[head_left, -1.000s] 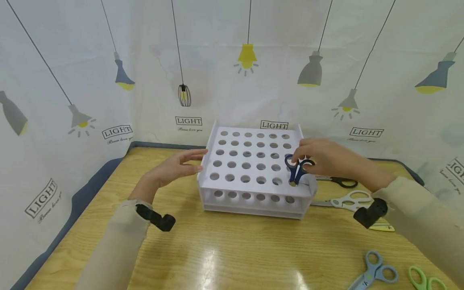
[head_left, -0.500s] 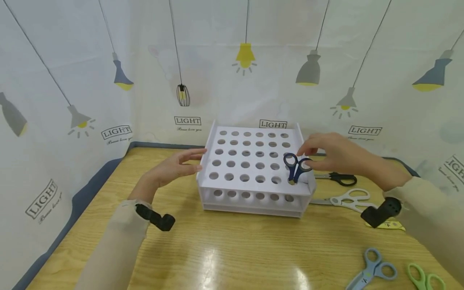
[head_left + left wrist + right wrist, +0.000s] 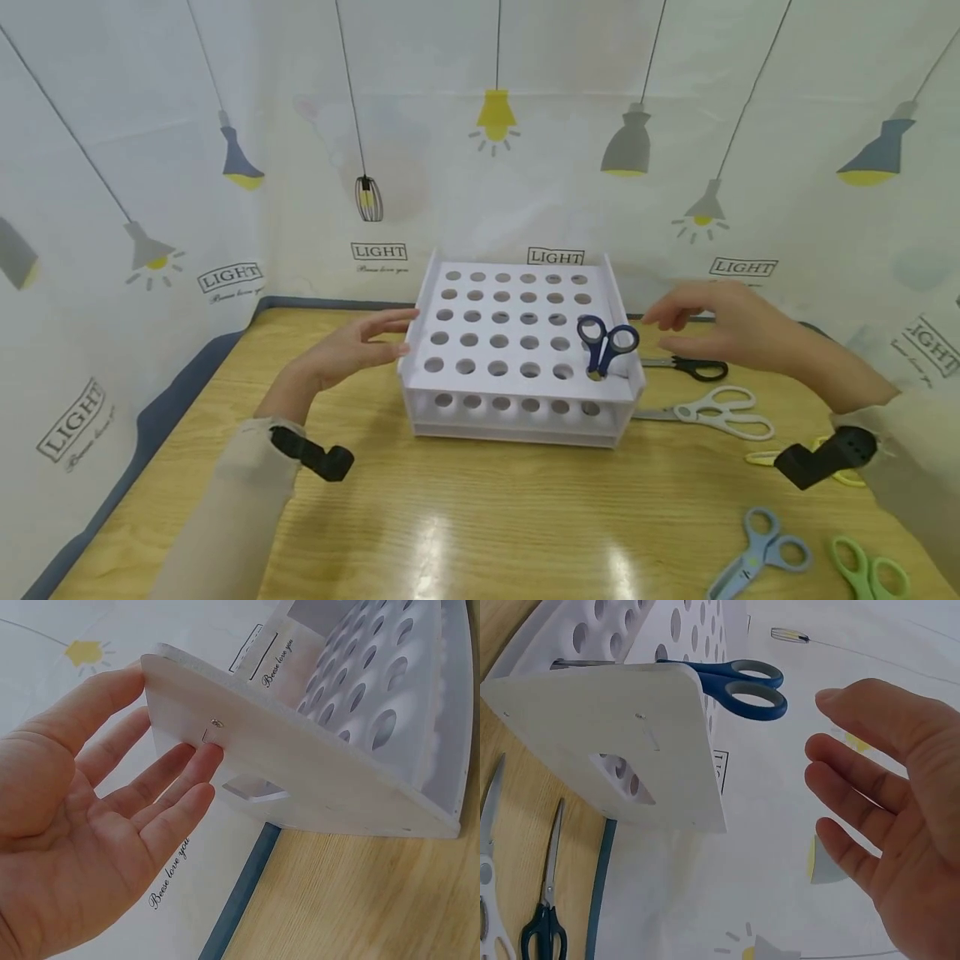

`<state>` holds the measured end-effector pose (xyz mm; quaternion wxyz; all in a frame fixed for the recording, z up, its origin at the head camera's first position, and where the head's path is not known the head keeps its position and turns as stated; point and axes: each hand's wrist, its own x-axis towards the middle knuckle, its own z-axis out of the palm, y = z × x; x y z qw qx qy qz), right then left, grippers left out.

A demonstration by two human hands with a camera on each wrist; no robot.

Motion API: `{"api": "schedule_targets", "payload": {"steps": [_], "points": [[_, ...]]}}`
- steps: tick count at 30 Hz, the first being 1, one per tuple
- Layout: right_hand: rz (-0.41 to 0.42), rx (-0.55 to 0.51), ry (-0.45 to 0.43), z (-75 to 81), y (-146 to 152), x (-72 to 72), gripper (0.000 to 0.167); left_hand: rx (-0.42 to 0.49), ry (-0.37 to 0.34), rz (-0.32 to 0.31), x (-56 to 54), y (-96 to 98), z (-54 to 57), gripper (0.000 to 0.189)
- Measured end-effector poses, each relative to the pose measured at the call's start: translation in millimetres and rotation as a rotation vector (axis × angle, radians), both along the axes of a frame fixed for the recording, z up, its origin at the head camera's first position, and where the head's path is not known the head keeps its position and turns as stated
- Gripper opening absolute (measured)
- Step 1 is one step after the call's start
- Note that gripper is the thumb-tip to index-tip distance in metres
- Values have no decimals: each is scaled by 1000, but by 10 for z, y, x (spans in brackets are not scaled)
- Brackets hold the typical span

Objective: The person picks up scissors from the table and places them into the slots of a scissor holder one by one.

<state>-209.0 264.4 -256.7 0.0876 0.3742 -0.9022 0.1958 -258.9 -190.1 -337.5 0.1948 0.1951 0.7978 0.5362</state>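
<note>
A white rack (image 3: 517, 379) with rows of round holes stands on the wooden table. Blue-handled scissors (image 3: 754, 697) stand in a hole at its front right corner, blades down and handles up. In the right wrist view their blades show between the rack's two levels. My left hand (image 3: 112, 780) touches the rack's left side panel with its fingertips, fingers loosely spread. Off the rack's right side, my right hand (image 3: 727, 325) hovers in the air, its fingers relaxed and holding nothing, apart from the scissors.
Right of the rack lie black-handled scissors (image 3: 701, 367) and white-handled scissors (image 3: 723, 412). Yellow scissors (image 3: 763, 458) lie partly behind the right wrist's camera. Nearer the front are light blue scissors (image 3: 761, 550) and green scissors (image 3: 862, 571). A lamp-printed curtain (image 3: 450, 192) surrounds the table.
My right hand has let go of the blue-handled scissors and moved away to the right. The scissors stay standing in the rack. The left hand keeps its place at the rack's side.
</note>
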Motion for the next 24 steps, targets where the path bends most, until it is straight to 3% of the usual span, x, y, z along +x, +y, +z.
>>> {"api": "schedule_targets", "payload": {"steps": [6,11,15,19,24], "points": [[-63,-79,-133,-75,173,91,25,-3,-8,2,0,-7,-4,59],[-72,-169,-274,-179,370,147,28,-11,1,-7,9,6,14,60],[-88,-184,-357,-278,528,185,30,-3,-5,-10,6,-3,12,59],[-27,-233,-428,-369,677,216,33,6,-4,-19,-5,-14,2,59],[134,-283,-560,-504,875,230,42,6,-4,-17,-6,-3,-1,59]]}}
